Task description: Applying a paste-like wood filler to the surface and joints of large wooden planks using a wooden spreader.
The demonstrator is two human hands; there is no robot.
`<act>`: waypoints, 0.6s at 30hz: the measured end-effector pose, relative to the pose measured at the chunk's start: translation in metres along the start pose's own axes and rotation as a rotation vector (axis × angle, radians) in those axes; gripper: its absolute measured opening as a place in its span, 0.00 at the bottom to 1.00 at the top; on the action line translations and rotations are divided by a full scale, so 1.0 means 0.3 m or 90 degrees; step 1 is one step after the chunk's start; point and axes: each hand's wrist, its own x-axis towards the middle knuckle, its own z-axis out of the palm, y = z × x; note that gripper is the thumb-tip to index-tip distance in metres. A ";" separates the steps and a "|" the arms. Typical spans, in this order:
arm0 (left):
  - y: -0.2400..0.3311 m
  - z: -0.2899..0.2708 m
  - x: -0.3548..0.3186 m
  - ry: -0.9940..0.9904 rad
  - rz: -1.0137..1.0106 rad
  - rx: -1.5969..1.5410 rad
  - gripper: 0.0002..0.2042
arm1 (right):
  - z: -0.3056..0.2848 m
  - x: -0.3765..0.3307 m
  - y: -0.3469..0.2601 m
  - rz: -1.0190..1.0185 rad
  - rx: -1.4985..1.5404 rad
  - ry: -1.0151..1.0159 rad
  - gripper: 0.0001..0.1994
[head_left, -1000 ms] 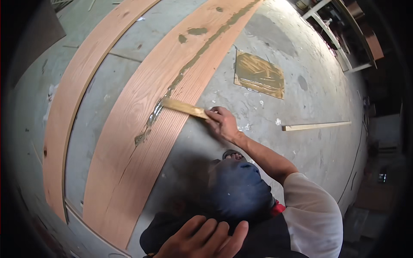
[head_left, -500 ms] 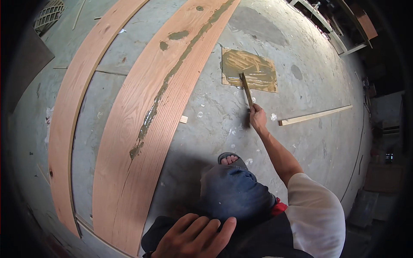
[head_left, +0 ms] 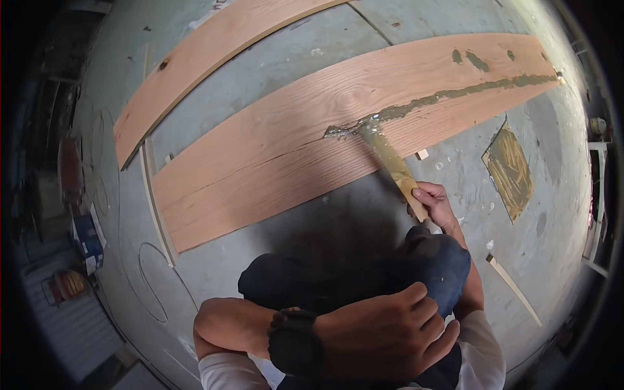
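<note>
My right hand (head_left: 434, 203) grips a flat wooden stick (head_left: 392, 164) smeared with greenish-tan paste. The stick's far end touches the near wooden board (head_left: 273, 156) at the end of a line of paste (head_left: 448, 97) that runs along the board's middle. My left hand (head_left: 390, 331), with a black wristwatch (head_left: 294, 341) on its wrist, rests flat on my dark-trousered knee (head_left: 429, 260) and holds nothing.
A second long board (head_left: 208, 58) lies farther off on the concrete floor. A square piece with a puddle of paste (head_left: 510, 170) lies to the right, a thin wooden strip (head_left: 513, 286) nearer me. Clutter and coloured containers (head_left: 81, 240) line the left edge.
My right hand has carried the stick from the paste square back to the board and set its tip on the paste line. The view has swung, and my left hand stays on my knee.
</note>
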 end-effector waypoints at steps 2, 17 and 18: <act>0.019 0.002 -0.019 0.003 -0.016 0.009 0.16 | 0.107 0.095 -0.046 0.021 -0.149 -0.047 0.13; 0.028 -0.082 -0.127 -0.268 0.069 -0.089 0.09 | 0.253 0.212 -0.224 -0.429 -1.069 0.112 0.18; 0.039 -0.070 -0.127 -0.195 0.054 -0.051 0.09 | 0.281 0.226 -0.226 -0.456 -1.069 0.089 0.20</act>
